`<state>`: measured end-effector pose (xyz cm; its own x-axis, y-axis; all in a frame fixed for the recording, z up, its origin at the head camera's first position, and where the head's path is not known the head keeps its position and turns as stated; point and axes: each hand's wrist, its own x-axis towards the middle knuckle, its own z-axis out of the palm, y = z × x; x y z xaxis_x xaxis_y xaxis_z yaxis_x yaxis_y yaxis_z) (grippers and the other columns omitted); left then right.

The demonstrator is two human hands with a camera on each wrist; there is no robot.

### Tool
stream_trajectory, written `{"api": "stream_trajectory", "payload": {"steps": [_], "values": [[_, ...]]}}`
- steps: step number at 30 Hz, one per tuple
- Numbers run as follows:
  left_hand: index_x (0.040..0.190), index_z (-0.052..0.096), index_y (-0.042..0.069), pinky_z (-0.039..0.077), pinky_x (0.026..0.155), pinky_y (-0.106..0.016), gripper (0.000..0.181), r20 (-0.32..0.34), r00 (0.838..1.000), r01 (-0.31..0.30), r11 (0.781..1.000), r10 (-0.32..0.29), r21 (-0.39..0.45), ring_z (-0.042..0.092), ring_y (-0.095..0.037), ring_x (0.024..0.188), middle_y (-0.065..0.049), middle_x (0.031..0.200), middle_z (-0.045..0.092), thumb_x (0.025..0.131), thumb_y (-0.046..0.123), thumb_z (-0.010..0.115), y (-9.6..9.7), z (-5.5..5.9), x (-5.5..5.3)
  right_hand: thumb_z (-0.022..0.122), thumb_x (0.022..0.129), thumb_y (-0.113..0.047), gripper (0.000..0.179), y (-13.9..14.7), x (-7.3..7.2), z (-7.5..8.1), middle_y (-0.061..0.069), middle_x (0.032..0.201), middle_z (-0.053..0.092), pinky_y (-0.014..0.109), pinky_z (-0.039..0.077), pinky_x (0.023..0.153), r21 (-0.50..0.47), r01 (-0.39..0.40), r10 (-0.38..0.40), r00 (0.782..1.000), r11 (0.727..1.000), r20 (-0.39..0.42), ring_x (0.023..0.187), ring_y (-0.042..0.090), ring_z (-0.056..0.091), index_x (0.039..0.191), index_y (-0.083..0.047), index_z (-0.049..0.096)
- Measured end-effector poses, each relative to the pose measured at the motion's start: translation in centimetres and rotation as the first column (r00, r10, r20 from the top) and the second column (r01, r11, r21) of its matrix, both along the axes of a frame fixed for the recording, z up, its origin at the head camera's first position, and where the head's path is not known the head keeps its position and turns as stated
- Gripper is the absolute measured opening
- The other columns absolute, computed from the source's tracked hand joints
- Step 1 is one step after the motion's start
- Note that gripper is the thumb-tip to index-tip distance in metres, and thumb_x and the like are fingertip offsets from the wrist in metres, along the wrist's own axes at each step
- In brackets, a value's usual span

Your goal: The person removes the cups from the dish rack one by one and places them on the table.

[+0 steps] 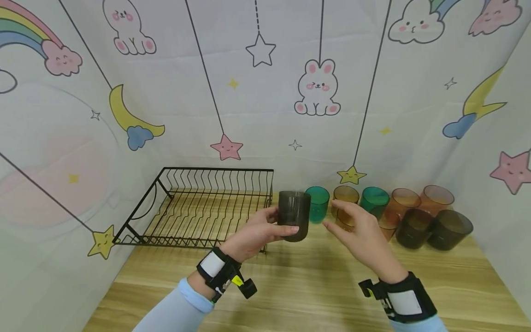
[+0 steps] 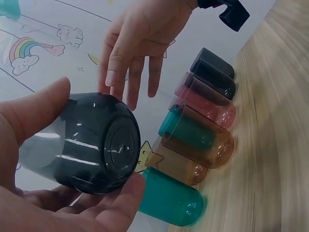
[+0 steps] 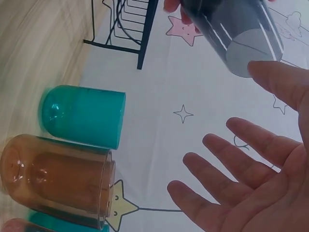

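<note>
My left hand (image 1: 257, 228) grips a dark grey see-through cup (image 1: 293, 216), thumb on one side and fingers on the other. The cup is upright and raised above the wooden table, just right of the rack; its round base (image 2: 122, 146) faces the left wrist camera. To the right of the cup is my right hand (image 1: 365, 235), fingers spread and holding nothing. In the right wrist view its thumb (image 3: 275, 79) overlaps the rim of the cup. Behind the hands stand a green cup (image 1: 317, 205) and an amber cup (image 1: 345, 195), partly hidden by my right fingers.
A black wire dish rack (image 1: 215, 207) stands at the left on the wooden table (image 1: 315, 286). Along the back right are another green cup (image 1: 374, 199), pink-orange cups (image 1: 437, 196) and two dark cups (image 1: 450, 230). A printed cloth (image 1: 265, 106) hangs behind.
</note>
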<state>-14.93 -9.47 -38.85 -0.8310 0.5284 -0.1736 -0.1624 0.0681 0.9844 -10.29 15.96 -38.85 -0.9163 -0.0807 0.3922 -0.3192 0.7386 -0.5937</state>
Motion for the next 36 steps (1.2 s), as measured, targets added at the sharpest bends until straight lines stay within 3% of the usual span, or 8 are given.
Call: {"api": "stream_trajectory", "payload": {"steps": [7,11,15,19,24,36], "values": [[0.127,0.051,0.026,0.045,0.096,-0.042,0.065,-0.116,0.992,-0.055,0.998,0.052,-0.026,0.052,-0.021,0.119,0.001,0.127,0.054,0.07,0.031,0.082,0.5,-0.2,0.2,0.061,0.081,-0.058,0.065,0.0,-0.1,0.5,-0.001,0.136,0.052,0.053,0.047,0.092,-0.115,-0.004,0.013,0.997,0.993,0.075,0.124,0.023,0.05,0.136,-0.027,0.047],[0.124,0.051,0.028,0.047,0.094,-0.042,0.063,-0.198,0.973,-0.121,0.992,0.114,-0.024,0.058,-0.019,0.114,0.002,0.123,0.055,0.069,0.032,0.083,1.1,-0.1,0.5,0.06,0.081,-0.06,0.068,-0.1,-0.2,0.6,-0.002,0.14,0.048,0.053,0.046,0.095,-0.169,-0.018,0.039,0.992,0.985,0.123,0.127,0.023,0.047,0.138,-0.03,0.043],[0.125,0.05,0.031,0.051,0.089,-0.039,0.063,-0.259,0.956,-0.146,0.989,0.139,-0.007,0.058,-0.018,0.112,0.003,0.122,0.054,0.071,0.027,0.082,1.7,-0.1,0.8,0.063,0.08,-0.056,0.07,-0.4,-0.4,0.6,0.001,0.143,0.044,0.047,0.046,0.097,-0.262,-0.069,0.112,0.982,0.963,0.152,0.13,0.023,0.045,0.14,-0.029,0.039],[0.128,0.047,0.028,0.053,0.086,-0.037,0.065,-0.273,0.954,-0.13,0.992,0.123,-0.007,0.056,-0.019,0.113,0.002,0.123,0.052,0.073,0.018,0.08,2.3,0.5,1.6,0.067,0.079,-0.052,0.072,-1.0,-0.6,0.7,0.0,0.144,0.043,0.043,0.044,0.101,-0.339,-0.108,0.17,0.972,0.935,0.16,0.133,0.02,0.042,0.14,-0.027,0.038],[0.128,0.047,0.025,0.053,0.085,-0.035,0.064,-0.296,0.951,-0.102,0.994,0.084,-0.044,0.057,-0.02,0.111,0.002,0.122,0.052,0.073,0.014,0.08,2.8,1.5,2.7,0.07,0.078,-0.049,0.073,-1.6,-0.8,1.0,-0.001,0.142,0.045,0.042,0.043,0.102,-0.359,-0.13,0.194,0.97,0.924,0.149,0.131,0.018,0.044,0.14,-0.025,0.039],[0.126,0.049,0.022,0.052,0.086,-0.033,0.065,-0.332,0.943,-0.071,0.992,0.032,-0.107,0.057,-0.018,0.109,0.003,0.118,0.054,0.071,0.011,0.081,3.4,1.3,3.0,0.075,0.073,-0.046,0.076,-2.4,-0.6,1.0,0.0,0.133,0.053,0.032,0.052,0.09,-0.408,-0.167,0.256,0.951,0.898,0.174,0.117,0.017,0.057,0.138,-0.03,0.04]]}}
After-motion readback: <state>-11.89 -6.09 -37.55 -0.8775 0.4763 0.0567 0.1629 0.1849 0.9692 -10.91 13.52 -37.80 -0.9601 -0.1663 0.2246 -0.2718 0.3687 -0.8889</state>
